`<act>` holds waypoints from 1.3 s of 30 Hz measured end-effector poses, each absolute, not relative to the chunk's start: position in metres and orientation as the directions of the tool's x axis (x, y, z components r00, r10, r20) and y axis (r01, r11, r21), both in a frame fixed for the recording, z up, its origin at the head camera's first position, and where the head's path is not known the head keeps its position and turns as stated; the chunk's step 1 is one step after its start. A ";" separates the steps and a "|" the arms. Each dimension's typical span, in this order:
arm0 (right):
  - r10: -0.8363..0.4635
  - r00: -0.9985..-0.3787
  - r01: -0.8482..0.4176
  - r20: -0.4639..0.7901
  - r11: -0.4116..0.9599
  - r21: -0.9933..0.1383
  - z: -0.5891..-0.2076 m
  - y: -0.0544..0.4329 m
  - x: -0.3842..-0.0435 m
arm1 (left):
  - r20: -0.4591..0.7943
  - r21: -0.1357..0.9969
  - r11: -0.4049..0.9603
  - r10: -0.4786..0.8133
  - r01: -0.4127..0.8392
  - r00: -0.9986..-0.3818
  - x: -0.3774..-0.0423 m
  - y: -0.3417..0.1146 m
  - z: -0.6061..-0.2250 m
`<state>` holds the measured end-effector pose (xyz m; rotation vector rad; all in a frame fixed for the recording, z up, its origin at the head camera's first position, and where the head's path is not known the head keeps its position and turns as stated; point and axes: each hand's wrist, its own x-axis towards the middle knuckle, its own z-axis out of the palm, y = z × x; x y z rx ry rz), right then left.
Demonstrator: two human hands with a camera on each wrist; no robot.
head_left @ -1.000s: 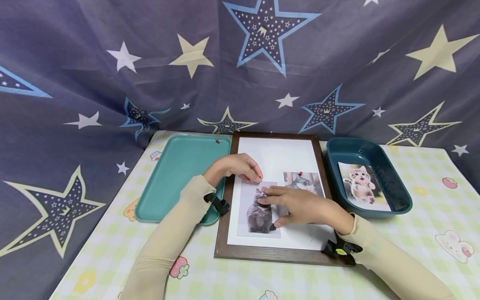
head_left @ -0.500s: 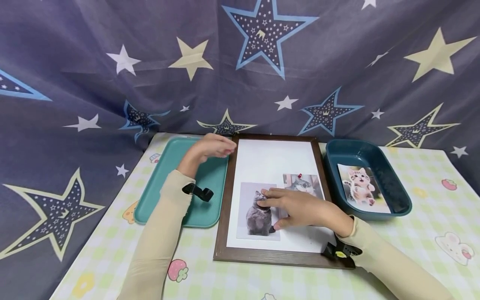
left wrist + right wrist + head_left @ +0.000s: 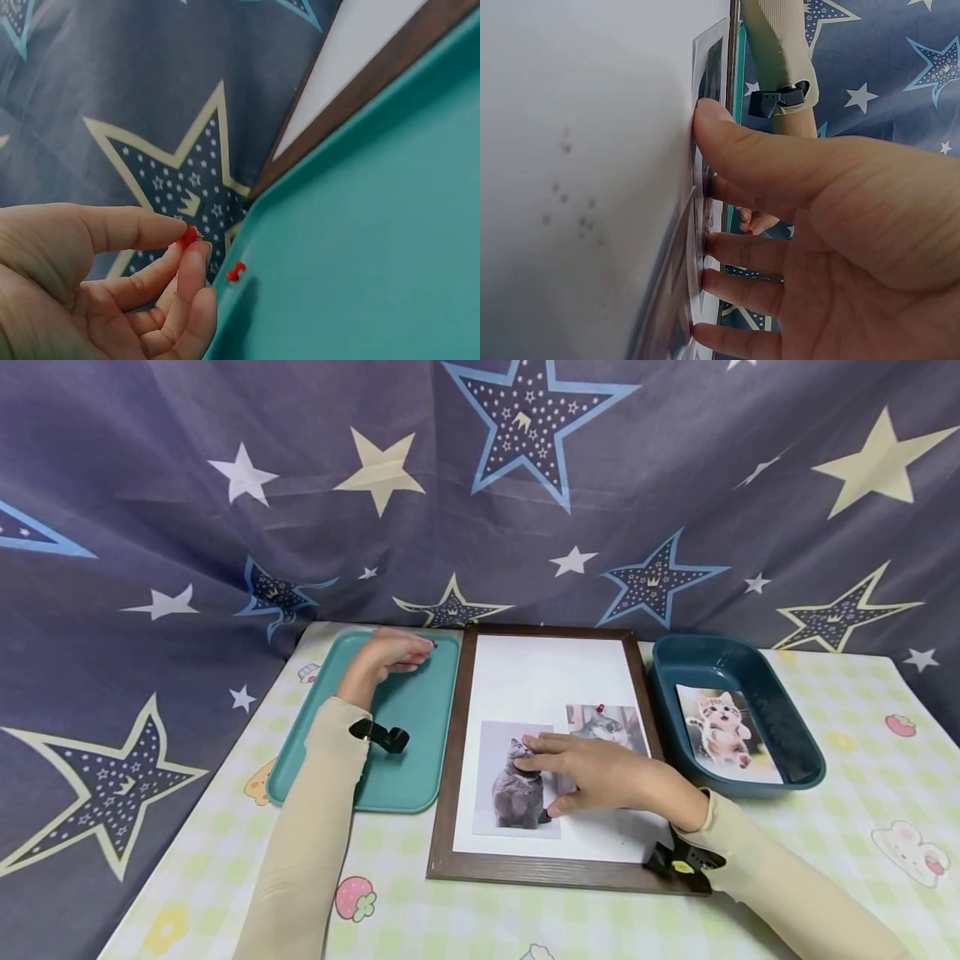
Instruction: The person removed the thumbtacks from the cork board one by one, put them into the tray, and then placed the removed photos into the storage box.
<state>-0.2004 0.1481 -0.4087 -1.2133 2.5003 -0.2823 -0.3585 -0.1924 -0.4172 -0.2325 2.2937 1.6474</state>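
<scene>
- Head cam: your widest & farthest, up high, facing fwd/down; framed board (image 3: 551,677) just off ctr, tray (image 3: 416,768) at its 9 o'clock, bin (image 3: 797,735) at its 3.
- L wrist cam: close by your L hand (image 3: 124,274) (8 o'clock), facing across tray to curtain (image 3: 60,112).
- R wrist cam: v. close, low along board, rolled sideways; your R hand (image 3: 832,232) at 4 o'clock, L sleeve (image 3: 776,49) at 1.
- Shared: head + L wrist, tray; head + R wrist, board & photos (image 3: 517,797).

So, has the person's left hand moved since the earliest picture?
Yes. Against the brown-framed white rectangular board, the left hand has moved leftward and farther away, from over that board to over the far part of the teal rectangular tray.
</scene>
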 end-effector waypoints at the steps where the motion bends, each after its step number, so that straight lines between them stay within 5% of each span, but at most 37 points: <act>1: -0.788 -0.575 -0.719 -0.222 0.616 -0.324 -0.409 0.148 -0.200 | -0.340 0.893 0.329 0.044 -0.308 -0.939 -0.359 -0.194 -0.419; 12: -0.790 -0.574 -0.724 -0.216 0.613 -0.315 -0.410 0.149 -0.201 | -0.389 0.859 0.373 0.027 -0.351 -0.921 -0.368 -0.201 -0.433; 39: -0.796 -0.567 -0.731 -0.212 0.605 -0.316 -0.410 0.149 -0.200 | -0.281 0.863 0.408 -0.104 -0.299 -0.954 -0.363 -0.191 -0.443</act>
